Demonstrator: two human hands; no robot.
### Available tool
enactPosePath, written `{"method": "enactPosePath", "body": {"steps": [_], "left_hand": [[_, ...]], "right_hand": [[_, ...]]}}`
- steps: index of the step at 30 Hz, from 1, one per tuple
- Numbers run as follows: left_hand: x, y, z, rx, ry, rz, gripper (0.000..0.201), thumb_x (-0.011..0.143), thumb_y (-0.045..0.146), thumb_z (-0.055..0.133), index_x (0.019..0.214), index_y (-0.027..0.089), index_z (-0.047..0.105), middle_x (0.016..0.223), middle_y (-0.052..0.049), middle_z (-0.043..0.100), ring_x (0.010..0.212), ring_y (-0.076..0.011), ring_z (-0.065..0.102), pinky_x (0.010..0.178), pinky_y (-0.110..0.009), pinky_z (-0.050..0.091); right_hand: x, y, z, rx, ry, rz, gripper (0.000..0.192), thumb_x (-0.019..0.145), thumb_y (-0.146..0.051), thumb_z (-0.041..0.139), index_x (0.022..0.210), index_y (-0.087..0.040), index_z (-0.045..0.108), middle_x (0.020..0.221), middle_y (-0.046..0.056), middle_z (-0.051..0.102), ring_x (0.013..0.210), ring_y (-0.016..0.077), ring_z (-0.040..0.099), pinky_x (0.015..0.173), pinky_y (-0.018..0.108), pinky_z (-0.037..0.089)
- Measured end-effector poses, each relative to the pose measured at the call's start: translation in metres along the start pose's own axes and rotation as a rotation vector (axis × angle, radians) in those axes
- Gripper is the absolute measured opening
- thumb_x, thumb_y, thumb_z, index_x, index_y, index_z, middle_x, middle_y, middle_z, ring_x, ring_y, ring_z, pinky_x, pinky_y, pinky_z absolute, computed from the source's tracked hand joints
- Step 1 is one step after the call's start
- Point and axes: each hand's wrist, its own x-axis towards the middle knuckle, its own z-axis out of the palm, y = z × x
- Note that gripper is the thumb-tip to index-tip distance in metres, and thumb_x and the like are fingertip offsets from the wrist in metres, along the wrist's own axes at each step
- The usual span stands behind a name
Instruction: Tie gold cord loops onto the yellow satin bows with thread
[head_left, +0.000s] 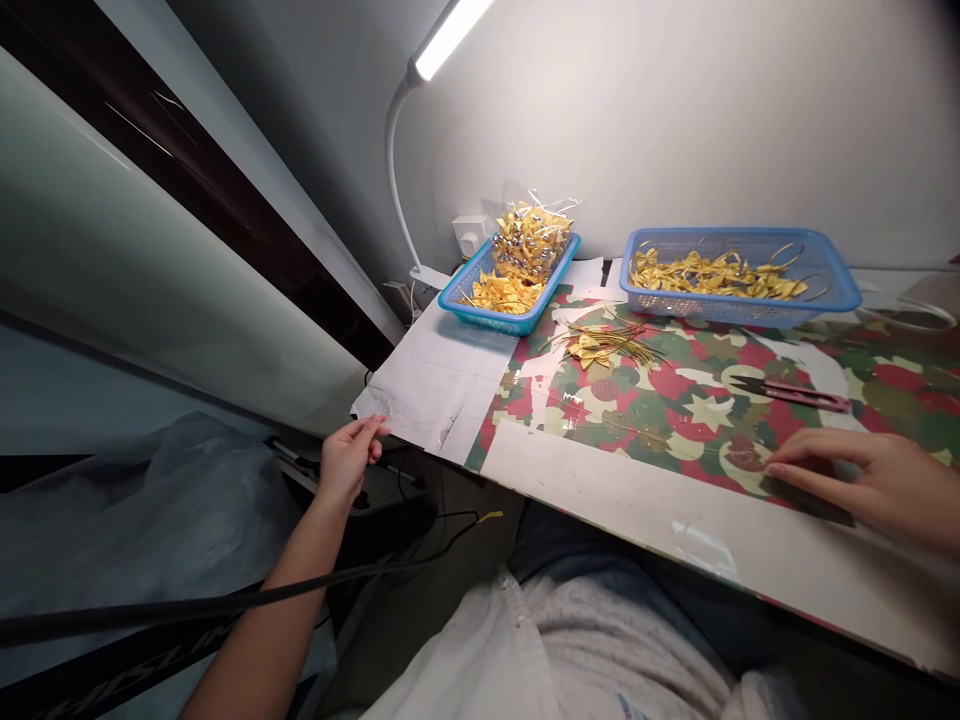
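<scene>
Head view — scissors (791,392) lie crosswise, tips seemingly left.

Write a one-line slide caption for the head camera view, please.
Left hand touches the corner of the patterned paper-covered table; right hand rests flat near red-handled thread snips.

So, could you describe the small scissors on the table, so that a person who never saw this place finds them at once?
Start at the table covered with red, green and gold star-pattern paper. In front of the larger blue basket, on the right side, beyond the right hand, lie the scissors. They are the only dark, pinkish-red tool there; everything else nearby is gold ribbon pieces.
</scene>
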Motion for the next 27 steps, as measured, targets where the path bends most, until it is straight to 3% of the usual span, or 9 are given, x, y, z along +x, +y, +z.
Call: {"method": "enactPosePath", "body": {"steps": [7,12,17,20,23,27], "left_hand": [[0.024,-0.010,-0.019,0.013,0.223,0.208,0.036,0.070,0.044,0.068,0.087,0.012,0.065,0.088,-0.008,0.070,0.065,-0.0117,0.061,0.055,-0.021,0.048],[0.033,-0.005,-0.034,0.083,0.273,0.320,0.028,0.074,0.037,0.064,0.091,0.015,0.064,0.095,-0.008,0.067,0.083,-0.0163,0.062,0.074,-0.027,0.050],[0.005,-0.024,-0.023,0.190,0.124,0.352,0.031,0.057,0.033,0.081,0.078,0.018,0.065,0.087,-0.004,0.062,0.086,-0.0193,0.057,0.083,-0.029,0.048],[-0.009,-0.047,-0.009,0.183,0.064,0.288,0.041,0.054,0.034,0.083,0.085,0.019,0.059,0.091,-0.005,0.061,0.087,-0.0214,0.059,0.076,-0.030,0.050],[-0.010,-0.062,-0.005,0.135,-0.042,0.183,0.042,0.066,0.040,0.078,0.094,0.018,0.056,0.092,-0.005,0.063,0.079,-0.0180,0.062,0.065,-0.028,0.050],[-0.002,-0.062,-0.021,0.100,-0.222,0.073,0.026,0.089,0.038,0.063,0.087,0.013,0.059,0.070,0.003,0.058,0.052,-0.0071,0.050,0.050,-0.020,0.042]], "right_hand": [[0.001,0.008,0.002,0.017,0.044,0.022,0.039,0.070,-0.063,0.060,0.075,-0.028,0.077,0.086,0.006,0.074,0.078,0.0275,0.066,0.067,0.036,0.053],[0.000,0.012,0.003,0.017,0.045,0.048,0.040,0.070,-0.064,0.059,0.076,-0.029,0.077,0.087,0.005,0.074,0.080,0.0271,0.066,0.068,0.036,0.053],[0.000,0.012,0.005,0.036,0.049,0.061,0.040,0.068,-0.065,0.060,0.075,-0.029,0.077,0.086,0.005,0.074,0.079,0.0271,0.066,0.068,0.036,0.053],[0.000,0.011,0.004,0.047,0.038,0.054,0.041,0.068,-0.065,0.060,0.075,-0.029,0.077,0.086,0.005,0.074,0.078,0.0277,0.066,0.066,0.036,0.053],[0.001,0.010,0.003,0.048,0.027,0.047,0.042,0.070,-0.065,0.059,0.076,-0.028,0.077,0.086,0.006,0.074,0.078,0.0279,0.067,0.064,0.035,0.053],[0.003,0.011,0.002,0.035,0.049,0.028,0.042,0.070,-0.065,0.059,0.076,-0.027,0.076,0.083,0.006,0.074,0.075,0.0273,0.067,0.061,0.034,0.052]]}}
